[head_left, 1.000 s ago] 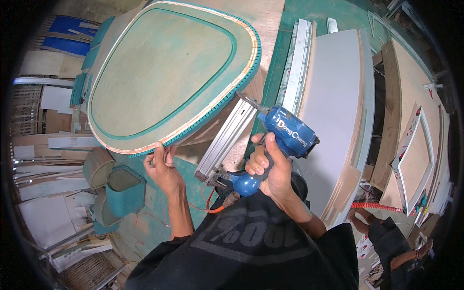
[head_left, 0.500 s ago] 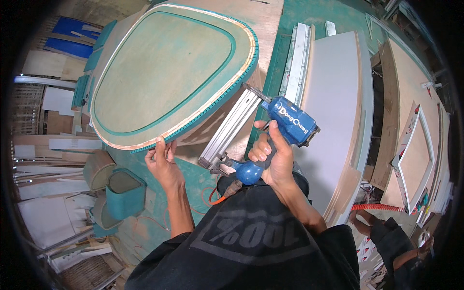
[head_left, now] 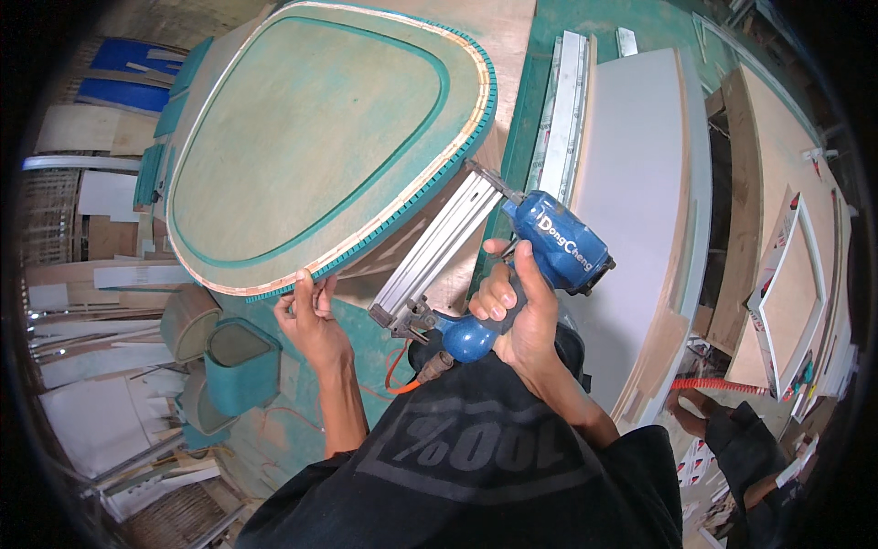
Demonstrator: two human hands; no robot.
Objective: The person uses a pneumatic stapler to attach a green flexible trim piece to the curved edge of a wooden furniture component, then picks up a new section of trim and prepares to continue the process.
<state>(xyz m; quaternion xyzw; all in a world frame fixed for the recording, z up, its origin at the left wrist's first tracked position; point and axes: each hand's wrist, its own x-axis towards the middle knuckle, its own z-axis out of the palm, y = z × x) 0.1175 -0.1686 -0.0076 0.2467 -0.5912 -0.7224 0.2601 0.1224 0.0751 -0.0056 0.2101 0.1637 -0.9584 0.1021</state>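
A large rounded wooden panel (head_left: 302,137) with a green inner line lies before me. A notched green strip (head_left: 393,235) runs along its near and right edge, with a pale band inside it. Low on that edge my left hand (head_left: 314,316) pinches the strip, thumb on top and the other fingers curled beneath. My right hand (head_left: 521,306) is wrapped round the grip of a blue nail gun (head_left: 560,240) with a long silver magazine. The gun's nose meets or nearly meets the panel's right edge. An orange air hose (head_left: 395,373) hangs from the grip's end.
Green rounded wooden forms (head_left: 242,361) stand on the floor at left, near stacked boards (head_left: 87,320). To the right lie a long grey panel (head_left: 631,174), white-wrapped strips (head_left: 560,119) and a wooden frame (head_left: 786,293). Another person (head_left: 745,448) is at the lower right.
The nail gun and my right hand have shifted slightly right and down in the picture. Its nose stays by the panel's edge. My left hand keeps its pinch.
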